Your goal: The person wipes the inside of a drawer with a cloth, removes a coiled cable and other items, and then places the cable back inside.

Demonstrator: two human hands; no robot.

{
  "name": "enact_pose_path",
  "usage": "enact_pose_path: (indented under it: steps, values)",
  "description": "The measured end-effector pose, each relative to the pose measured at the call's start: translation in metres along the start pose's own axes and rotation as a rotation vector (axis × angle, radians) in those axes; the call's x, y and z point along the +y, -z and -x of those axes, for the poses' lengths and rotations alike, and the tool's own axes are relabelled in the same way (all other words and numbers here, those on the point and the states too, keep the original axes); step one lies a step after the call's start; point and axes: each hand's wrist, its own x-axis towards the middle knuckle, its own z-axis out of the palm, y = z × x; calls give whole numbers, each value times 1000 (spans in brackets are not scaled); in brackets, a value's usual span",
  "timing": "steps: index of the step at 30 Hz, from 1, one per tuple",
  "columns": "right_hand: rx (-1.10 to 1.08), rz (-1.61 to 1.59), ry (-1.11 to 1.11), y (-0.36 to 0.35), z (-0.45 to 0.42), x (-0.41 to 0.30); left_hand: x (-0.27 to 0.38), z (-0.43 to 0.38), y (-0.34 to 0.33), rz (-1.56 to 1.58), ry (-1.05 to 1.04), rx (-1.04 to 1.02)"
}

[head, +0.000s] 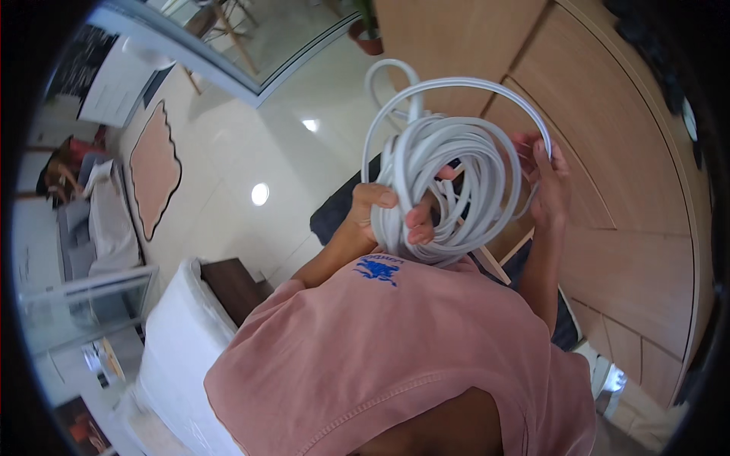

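A thick coil of white cable (pixel 456 165) is held up in front of my chest. My left hand (pixel 390 214) grips the coil's left side, with the thumb on the near face and fingers curled through the loops. At the coil's right, my right hand (pixel 547 176) pinches a loose length of the cable between thumb and fingers. That length arches over the top of the coil, and a smaller loop stands out at the upper left.
Wooden cabinet fronts (pixel 621 273) rise at the right, with an open wooden drawer (pixel 491 265) beneath the coil. A dark mat (pixel 336 214) lies on the tiled floor. A white-covered bed (pixel 177 342) is at lower left; beyond are a glass door frame (pixel 228 74) and potted plant (pixel 368 40).
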Motion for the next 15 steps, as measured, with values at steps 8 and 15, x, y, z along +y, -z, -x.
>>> enact_pose_path:
  steps: [8, 15]
  values:
    - [82, -267, -4, 27, -42, -32, 3, -19, -18, -164, 187, 57]
    - [31, -206, 144, 23, -33, -61, 19, -19, -40, -672, 314, 253]
